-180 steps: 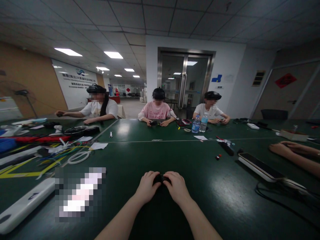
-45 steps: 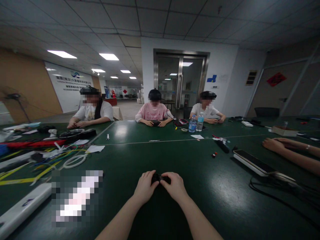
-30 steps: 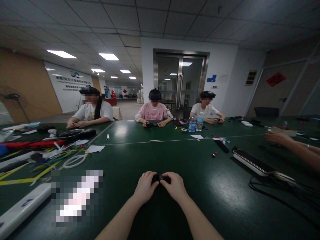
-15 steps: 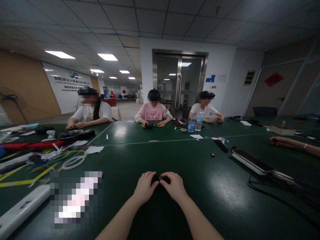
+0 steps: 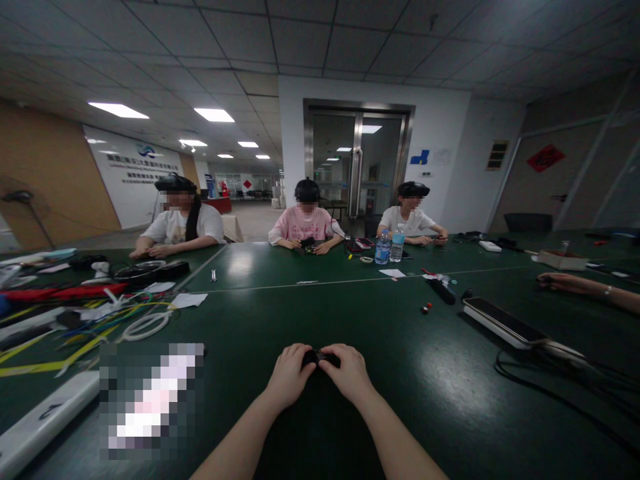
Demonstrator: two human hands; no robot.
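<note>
A small black object (image 5: 315, 357) is held between my two hands, low over the green table (image 5: 240, 427) in front of me. Its kind is hard to make out, since the fingers cover much of it. My left hand (image 5: 289, 375) is closed round its left end, thumb on the near side. Round the right end, my right hand (image 5: 349, 372) is closed in the same way. The two thumbs come close to each other at the object's middle.
A white power strip (image 5: 47, 423) and tangled cables (image 5: 147, 325) lie to the left. On the right are a phone on a white block (image 5: 500, 323) and black cables. Two water bottles (image 5: 383, 248) stand farther back. Three people sit opposite; another person's hand (image 5: 560, 281) rests at right.
My hands and the black object stay in nearly the same place. Across the table, the person in pink has raised a dark object slightly and shifted their hands.
</note>
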